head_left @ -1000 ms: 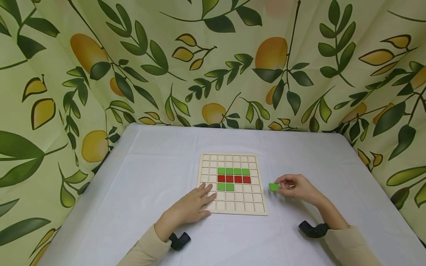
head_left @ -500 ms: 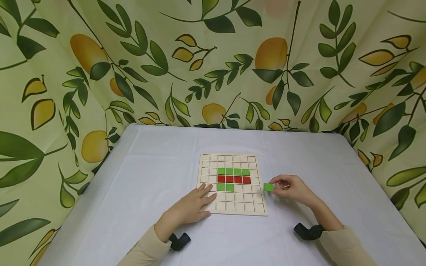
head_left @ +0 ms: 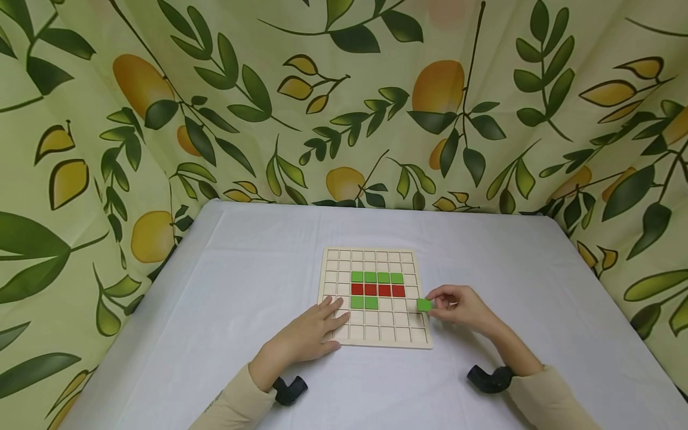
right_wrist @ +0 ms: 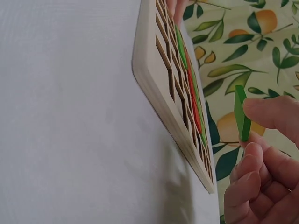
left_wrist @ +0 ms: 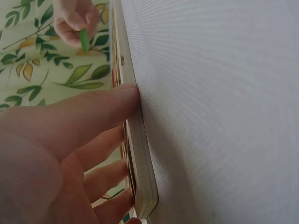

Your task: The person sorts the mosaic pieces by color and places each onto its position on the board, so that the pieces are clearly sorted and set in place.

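A pale wooden grid board (head_left: 387, 335) lies flat on the table. In its squares sit a row of green tiles (head_left: 377, 277), a row of red tiles (head_left: 377, 289) below it, and two more green tiles at the left of the third row. My left hand (head_left: 306, 334) rests spread on the board's left side, and in the left wrist view its thumb (left_wrist: 107, 102) touches the board's edge. Between thumb and fingertip my right hand (head_left: 464, 310) pinches a loose green tile (head_left: 424, 305), which hangs above the board's right edge, clear of it in the right wrist view (right_wrist: 240, 112).
A white cloth (head_left: 258, 251) covers the table. Behind and at the sides hangs a curtain (head_left: 365, 107) printed with leaves and fruit. Black wrist devices sit at the left wrist (head_left: 290, 390) and at the right wrist (head_left: 490, 379).
My right hand has moved left with the green tile, from beside the board to over its right edge. The left hand and the tiles on the board have stayed put.
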Demonstrator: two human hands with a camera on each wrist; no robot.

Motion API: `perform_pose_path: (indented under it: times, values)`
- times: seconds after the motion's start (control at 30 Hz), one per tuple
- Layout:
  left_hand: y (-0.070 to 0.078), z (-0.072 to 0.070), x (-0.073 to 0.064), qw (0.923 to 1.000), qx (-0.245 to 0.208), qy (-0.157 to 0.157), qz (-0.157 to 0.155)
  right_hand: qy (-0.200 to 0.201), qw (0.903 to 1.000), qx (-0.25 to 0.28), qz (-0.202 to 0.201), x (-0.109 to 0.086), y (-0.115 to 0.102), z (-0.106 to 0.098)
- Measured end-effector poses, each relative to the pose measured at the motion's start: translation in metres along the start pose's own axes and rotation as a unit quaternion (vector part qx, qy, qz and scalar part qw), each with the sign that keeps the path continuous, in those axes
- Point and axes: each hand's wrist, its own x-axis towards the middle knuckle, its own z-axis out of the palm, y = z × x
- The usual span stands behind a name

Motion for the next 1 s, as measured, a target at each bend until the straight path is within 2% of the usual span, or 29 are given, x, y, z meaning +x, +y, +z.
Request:
perform_pose_path:
  times: [0.43, 0.67, 1.0]
  values:
    - [-0.001, 0.001, -0.001, 1.0, 0.001, -0.001, -0.003, 0.008, 0.9994, 0.023, 0.024, 0.006, -0.007, 0.019]
    - [-0.001, 0.001, 0.0, 1.0, 0.006, 0.001, -0.001, 0.006, 0.9993, 0.033, 0.015, 0.009, -0.012, 0.028]
    - [0.0, 0.0, -0.001, 1.0, 0.005, 0.003, 0.001, 0.001, 0.9994, 0.029, 0.019, 0.016, -0.008, 0.039]
